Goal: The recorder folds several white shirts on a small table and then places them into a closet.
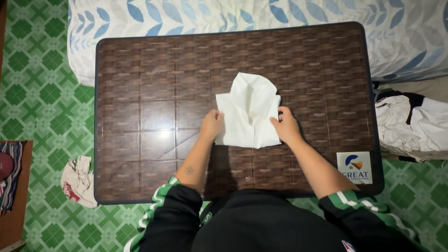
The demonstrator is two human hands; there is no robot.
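Observation:
A folded white garment (247, 112) lies near the middle of a dark brown woven-pattern table (140, 93). My left hand (212, 125) pinches its left edge. On the other side, my right hand (285, 126) grips the right edge. Both forearms reach in from the near side, sleeves green, white and black. The upper part of the garment bunches up into a rounded fold.
A bed with a blue leaf-print sheet (233, 14) borders the table's far side. A pile of white and dark clothes (410, 123) lies to the right. On the green tiled floor at left sits a crumpled cloth (79, 179), and a wooden piece of furniture (14, 186) stands nearby.

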